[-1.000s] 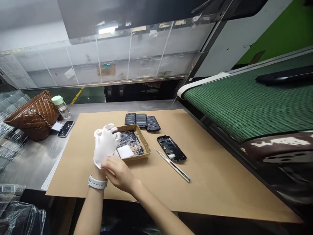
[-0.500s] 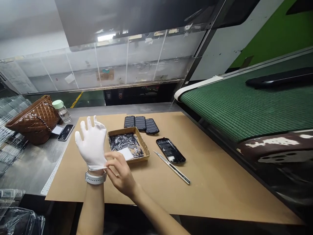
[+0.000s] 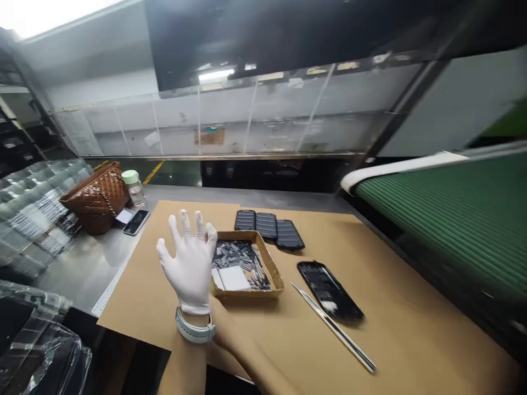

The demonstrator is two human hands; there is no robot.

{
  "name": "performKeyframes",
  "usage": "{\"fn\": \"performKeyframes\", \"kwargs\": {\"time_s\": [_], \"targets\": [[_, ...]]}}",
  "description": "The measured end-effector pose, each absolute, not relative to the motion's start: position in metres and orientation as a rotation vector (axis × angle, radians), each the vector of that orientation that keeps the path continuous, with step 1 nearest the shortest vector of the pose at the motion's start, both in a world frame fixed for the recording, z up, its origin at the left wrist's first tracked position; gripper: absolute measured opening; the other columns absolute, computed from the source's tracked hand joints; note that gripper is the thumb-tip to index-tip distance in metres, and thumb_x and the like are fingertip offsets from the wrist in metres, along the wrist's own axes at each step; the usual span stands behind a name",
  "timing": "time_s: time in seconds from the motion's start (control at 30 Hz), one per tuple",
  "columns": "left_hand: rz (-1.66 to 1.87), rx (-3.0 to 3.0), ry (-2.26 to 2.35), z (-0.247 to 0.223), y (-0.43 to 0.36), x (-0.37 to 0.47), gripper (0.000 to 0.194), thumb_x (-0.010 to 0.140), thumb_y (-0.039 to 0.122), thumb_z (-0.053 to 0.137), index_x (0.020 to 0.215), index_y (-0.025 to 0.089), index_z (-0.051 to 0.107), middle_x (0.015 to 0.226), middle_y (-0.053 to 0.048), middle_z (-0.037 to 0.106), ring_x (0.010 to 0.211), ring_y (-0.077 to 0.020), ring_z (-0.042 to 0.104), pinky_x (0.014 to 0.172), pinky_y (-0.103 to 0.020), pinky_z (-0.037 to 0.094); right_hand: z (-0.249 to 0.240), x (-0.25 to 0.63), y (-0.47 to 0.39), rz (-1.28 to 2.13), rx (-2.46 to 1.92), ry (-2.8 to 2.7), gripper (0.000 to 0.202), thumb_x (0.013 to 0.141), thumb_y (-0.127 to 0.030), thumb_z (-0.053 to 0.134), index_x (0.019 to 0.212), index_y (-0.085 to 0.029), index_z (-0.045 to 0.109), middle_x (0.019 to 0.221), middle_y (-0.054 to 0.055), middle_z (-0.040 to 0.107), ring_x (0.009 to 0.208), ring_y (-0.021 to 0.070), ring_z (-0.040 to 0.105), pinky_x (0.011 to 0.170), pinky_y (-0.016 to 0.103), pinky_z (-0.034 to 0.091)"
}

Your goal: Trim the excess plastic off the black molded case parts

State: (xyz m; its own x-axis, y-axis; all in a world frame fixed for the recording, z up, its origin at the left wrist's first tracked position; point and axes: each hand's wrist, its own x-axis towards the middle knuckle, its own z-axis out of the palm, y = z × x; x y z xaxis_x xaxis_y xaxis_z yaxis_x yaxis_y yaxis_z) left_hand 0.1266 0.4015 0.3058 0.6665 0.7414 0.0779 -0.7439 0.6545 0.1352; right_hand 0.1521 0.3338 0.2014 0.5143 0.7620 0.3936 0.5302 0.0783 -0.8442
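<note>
Brown card sheet [image 3: 411, 329] covers most of your bench [image 3: 82, 269], with a green conveyor belt [image 3: 453, 208] running along the right side and clear panels behind. Compared with half a second back, your view has swung left and closer, so the belt shows less and the things on the card sit further right.

Your left hand [image 3: 191, 266] is raised over the card, palm away from you, all five fingers spread wide inside the white glove [image 3: 193, 280], holding nothing. Earlier its cuff was being pinched and tugged by your right hand; now the glove sits fully down to the one white watch [image 3: 193, 331] on your wrist. Your right hand has dropped behind the left wrist, so only its forearm [image 3: 247, 356] shows, and you cannot tell whether that hand is open or closed.

Just right of the gloved hand lies one shallow cardboard tray [image 3: 272, 271] of small dark parts, too many to count, with one white pad [image 3: 234, 277] in it. Three black ribbed covers [image 3: 267, 226] lie side by side behind the tray; one black frame [image 3: 329, 289] lies to its right, with one pair of metal tweezers [image 3: 333, 327] just beside it. Far left stand one brown quilted bag [image 3: 96, 197], one bottle [image 3: 134, 186] and one phone [image 3: 135, 222].
</note>
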Motion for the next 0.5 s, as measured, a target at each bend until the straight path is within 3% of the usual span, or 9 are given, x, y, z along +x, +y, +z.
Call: {"fn": "performKeyframes", "kwargs": {"time_s": [0.1,0.17,0.27,0.37,0.5], "targets": [[0.962,0.184,0.005,0.301,0.418,0.120,0.046,0.092,0.058,0.030,0.124,0.038,0.057,0.150,0.008,0.038,0.132,-0.0244,0.044,0.096,-0.045,0.046,0.188,0.154,0.310,0.173,-1.643,-1.442,0.033,0.091,-0.024,0.037,0.072,-0.022,0.064,0.067,0.003,0.068,0.061,0.0186,0.061,0.057,0.028,0.051],[1.039,0.180,0.067,0.295,0.426,0.124,0.047,0.091,0.060,0.033,0.128,0.041,0.053,0.150,0.006,0.039,0.132,-0.0241,0.045,0.097,-0.043,0.045,0.186,0.163,0.295,-0.035,-1.706,-1.455,0.030,0.093,-0.021,0.036,0.093,-0.022,0.066,0.079,0.005,0.070,0.072,0.0195,0.065,0.064,0.029,0.054],[1.134,0.135,0.233,0.284,0.428,0.141,0.045,0.093,0.054,0.032,0.136,0.042,0.044,0.148,0.001,0.044,0.131,-0.0192,0.047,0.102,-0.037,0.040,0.192,0.175,0.291,-0.300,-1.640,-1.375,0.030,0.091,-0.023,0.051,0.120,-0.023,0.056,0.095,0.008,0.067,0.087,0.0208,0.065,0.076,0.030,0.054],[1.096,0.199,0.347,0.272,0.423,0.159,0.048,0.096,0.048,0.032,0.143,0.038,0.034,0.149,-0.003,0.041,0.132,-0.0167,0.045,0.108,-0.033,0.031,0.197,0.173,0.302,-0.352,-1.588,-1.393,0.021,0.087,-0.024,0.060,0.108,-0.025,0.061,0.091,0.006,0.063,0.085,0.0198,0.063,0.074,0.028,0.053],[1.074,0.354,0.403,0.259,0.419,0.156,0.049,0.097,0.043,0.033,0.145,0.034,0.031,0.154,-0.007,0.032,0.136,-0.0167,0.039,0.111,-0.034,0.026,0.198,0.147,0.303,-0.246,-1.582,-1.424,0.008,0.090,-0.020,0.054,0.087,-0.023,0.061,0.074,0.002,0.060,0.071,0.0165,0.058,0.064,0.026,0.049]]}}
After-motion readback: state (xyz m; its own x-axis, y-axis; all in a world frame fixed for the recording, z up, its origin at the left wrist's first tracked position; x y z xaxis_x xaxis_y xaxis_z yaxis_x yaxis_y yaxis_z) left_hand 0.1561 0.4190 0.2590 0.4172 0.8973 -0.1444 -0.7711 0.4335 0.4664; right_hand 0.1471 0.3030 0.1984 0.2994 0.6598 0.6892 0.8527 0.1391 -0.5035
